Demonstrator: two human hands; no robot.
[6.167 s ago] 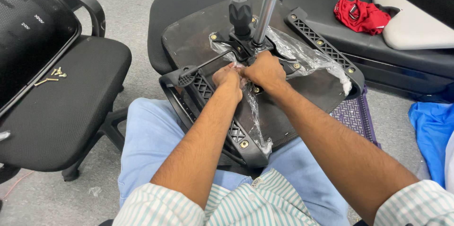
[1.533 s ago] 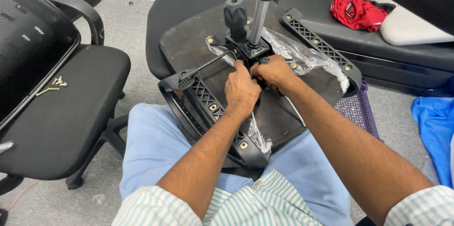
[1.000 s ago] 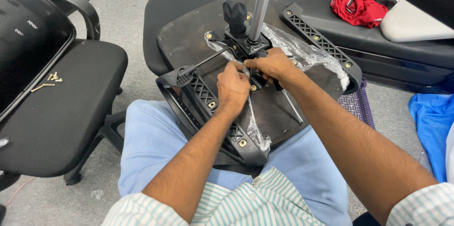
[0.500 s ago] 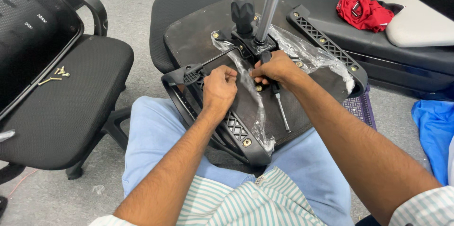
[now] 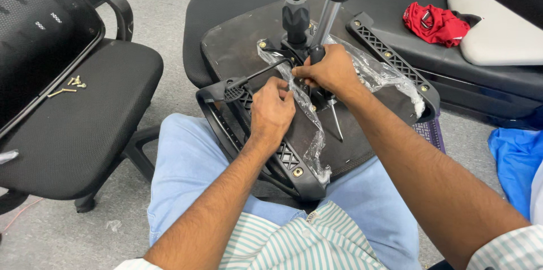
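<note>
Your right hand (image 5: 331,69) closes its fingers around a screwdriver handle (image 5: 317,54) at the mechanism in the middle of the upturned chair seat base (image 5: 237,44) on your lap; your left hand (image 5: 271,109) rests curled on the clear plastic wrap (image 5: 308,117), apparently pinching it; a black knob (image 5: 296,16) and gas-lift column (image 5: 325,18) stand just behind; another chair (image 5: 85,111) with loose screws (image 5: 72,83) sits left; a red cloth (image 5: 432,21) lies far right.

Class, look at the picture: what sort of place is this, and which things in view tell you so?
Probably a workshop or office room where office chairs get assembled: an upturned chair seat across the person's lap, loose screws on a finished chair, grey carpet floor.
</note>
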